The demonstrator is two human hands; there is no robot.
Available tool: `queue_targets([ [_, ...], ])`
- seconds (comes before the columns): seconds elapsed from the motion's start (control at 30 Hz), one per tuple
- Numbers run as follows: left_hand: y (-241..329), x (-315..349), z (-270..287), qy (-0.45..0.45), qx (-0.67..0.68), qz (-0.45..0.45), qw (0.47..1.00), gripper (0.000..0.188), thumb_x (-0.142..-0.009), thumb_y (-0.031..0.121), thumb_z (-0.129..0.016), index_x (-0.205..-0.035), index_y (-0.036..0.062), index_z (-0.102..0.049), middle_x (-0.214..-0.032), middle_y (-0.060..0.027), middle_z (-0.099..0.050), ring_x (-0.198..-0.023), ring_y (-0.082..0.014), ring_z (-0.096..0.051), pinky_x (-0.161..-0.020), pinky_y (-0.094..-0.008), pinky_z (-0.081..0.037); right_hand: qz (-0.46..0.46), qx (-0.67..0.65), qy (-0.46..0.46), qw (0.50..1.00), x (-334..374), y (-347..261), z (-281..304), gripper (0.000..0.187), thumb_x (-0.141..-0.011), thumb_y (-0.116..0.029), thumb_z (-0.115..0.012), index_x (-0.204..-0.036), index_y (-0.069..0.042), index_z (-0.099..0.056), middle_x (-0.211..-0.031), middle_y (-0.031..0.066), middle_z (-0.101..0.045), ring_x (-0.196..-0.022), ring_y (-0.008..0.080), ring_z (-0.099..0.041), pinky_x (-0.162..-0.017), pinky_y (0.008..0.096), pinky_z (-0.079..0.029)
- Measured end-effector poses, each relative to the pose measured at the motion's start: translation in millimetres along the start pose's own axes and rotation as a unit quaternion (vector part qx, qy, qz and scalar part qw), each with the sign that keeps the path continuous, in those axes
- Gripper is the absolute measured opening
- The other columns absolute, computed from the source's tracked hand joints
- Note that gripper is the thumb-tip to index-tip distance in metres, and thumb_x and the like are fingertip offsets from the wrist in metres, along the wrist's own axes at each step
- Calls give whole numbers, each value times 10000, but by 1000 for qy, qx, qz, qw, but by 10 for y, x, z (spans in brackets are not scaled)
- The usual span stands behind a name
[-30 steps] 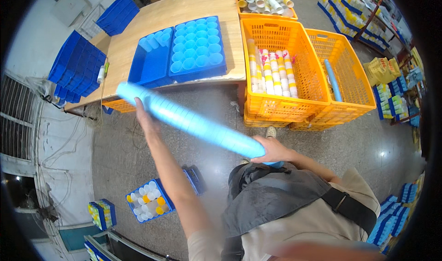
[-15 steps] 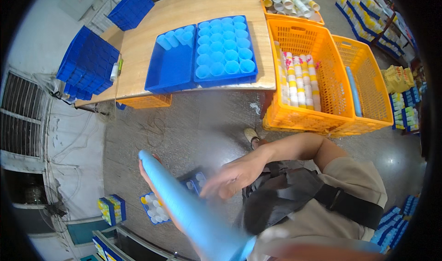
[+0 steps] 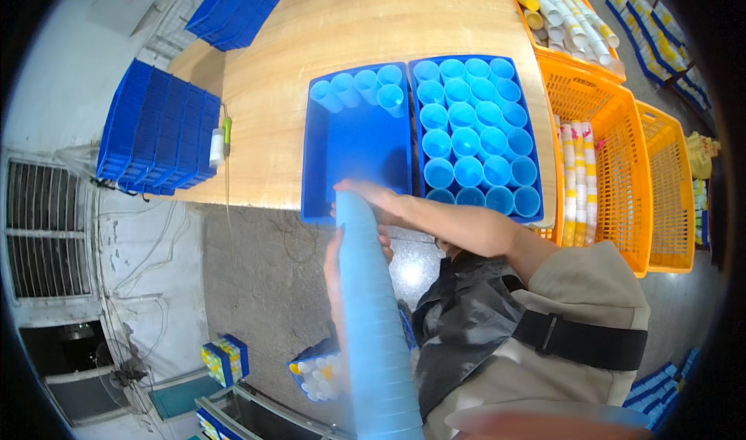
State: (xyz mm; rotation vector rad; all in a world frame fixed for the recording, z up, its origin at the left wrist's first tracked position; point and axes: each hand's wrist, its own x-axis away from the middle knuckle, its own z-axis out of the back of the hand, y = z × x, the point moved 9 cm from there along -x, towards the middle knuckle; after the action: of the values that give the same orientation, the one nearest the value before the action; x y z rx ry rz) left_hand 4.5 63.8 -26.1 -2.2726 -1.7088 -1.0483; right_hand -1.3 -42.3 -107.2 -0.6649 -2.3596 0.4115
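A long nested stack of pale blue plastic cups (image 3: 369, 308) stretches from the lower edge up toward the table. My left hand (image 3: 332, 265) is wrapped round the stack near its upper end, with fingertips showing on the other side. My right hand (image 3: 373, 197) is closed over the top end of the stack; its fingertips are blurred and partly hidden. Just beyond it lies a blue tray (image 3: 353, 145) with several blue cups (image 3: 346, 90) along its far side. To its right, a second blue tray (image 3: 413, 141) is filled with rows of upright blue cups (image 3: 464, 114).
The trays sit on a wooden table (image 3: 264, 121). Stacked blue bins (image 3: 155, 129) and a green-handled tool (image 3: 227, 129) are at its left. Orange crates (image 3: 614, 184) holding cup stacks border the right. A tray of white and yellow cups (image 3: 318, 378) is on the floor.
My view has come closer to the table. The cup stack has swung more upright, toward the left tray. My right hand has moved up from my waist onto the stack's top end.
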Motion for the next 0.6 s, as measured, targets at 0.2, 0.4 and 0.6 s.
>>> queue_targets([
  [0.2, 641, -627, -258, 51, -109, -29, 992, 559, -989, 400, -566, -1272, -77, -502, -1019, -232, -594, -831, -257, -655, -706, -357, -592, 38, 11, -70, 997, -512, -666, -121, 487, -957, -384, -605, -1165, 52, -536, -1114, 216, -617, -982, 292, -629, -856, 451, -531],
  [0.4, 873, -1171, -413, -41, -25, 67, 997, 661, -983, 418, -591, -1373, -78, -393, -1170, -260, -514, -957, -302, -616, -763, -372, -598, 33, -36, 28, 998, -782, -944, 277, 510, -989, -492, -541, -1147, -6, -552, -1072, 176, -611, -983, 305, -601, -981, 450, -465],
  [0.6, 1117, -1475, -447, -101, 7, 229, 968, 626, -974, 437, -612, -1305, -74, -467, -1190, -241, -519, -971, -295, -597, -770, -357, -583, 39, -218, 30, 975, -1034, -1005, 418, 565, -986, -585, -508, -1166, -57, -597, -1118, 140, -647, -1018, 281, -598, -947, 435, -465],
])
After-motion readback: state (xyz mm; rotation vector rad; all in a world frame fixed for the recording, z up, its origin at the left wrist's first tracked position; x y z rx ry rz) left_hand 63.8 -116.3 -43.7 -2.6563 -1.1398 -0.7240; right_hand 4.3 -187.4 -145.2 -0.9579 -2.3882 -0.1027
